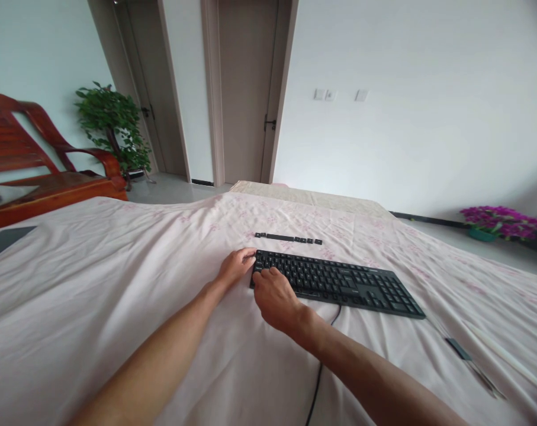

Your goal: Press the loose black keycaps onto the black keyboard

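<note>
Both hands, L hand (236, 266) & R hand (275, 296), fingers loose on keyboard (339, 283); no legible writing.

Pale walls (410, 118), two tan doors (246, 89), grey tiled floor (170, 188). Red wooden bench (41, 171) at left beside a leafy potted plant (111, 127); purple flowers (503, 222) far right. Soft, even daylight.
</note>
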The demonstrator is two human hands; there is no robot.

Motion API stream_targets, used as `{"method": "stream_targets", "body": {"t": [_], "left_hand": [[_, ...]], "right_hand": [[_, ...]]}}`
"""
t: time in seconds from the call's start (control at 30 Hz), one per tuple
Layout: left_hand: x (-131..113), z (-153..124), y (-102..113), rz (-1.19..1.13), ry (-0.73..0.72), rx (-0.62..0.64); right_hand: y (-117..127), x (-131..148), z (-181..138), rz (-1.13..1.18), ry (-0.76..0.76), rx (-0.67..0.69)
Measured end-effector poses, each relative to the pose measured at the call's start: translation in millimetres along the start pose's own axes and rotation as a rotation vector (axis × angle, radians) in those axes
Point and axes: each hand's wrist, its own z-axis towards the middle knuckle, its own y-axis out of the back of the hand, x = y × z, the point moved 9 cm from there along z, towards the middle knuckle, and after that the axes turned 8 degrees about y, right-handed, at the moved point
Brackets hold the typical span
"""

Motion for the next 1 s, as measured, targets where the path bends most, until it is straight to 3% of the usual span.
{"method": "stream_targets", "body": {"t": [0.2,0.43,0.73,1.0], "left_hand": [[-3.4,-2.9,6.7,0.003,0.049,-0.032],[-0.3,-2.9,12.0,-0.076,0.066,-0.070],[5.4,2.1,17.3,-0.052,0.050,-0.131],[3.0,3.2,14.9,-0.012,0.047,-0.114]], "right_hand": [[3.2,-83.2,-2.1,0.209,-0.370,-0.104],[-33.1,-157.7,33.0,0.227,-0.575,-0.123],[-60.2,-177.2,88.8,0.140,-0.533,-0.055],[-70.9,-177.8,109.1,0.064,-0.447,-0.026]]}}
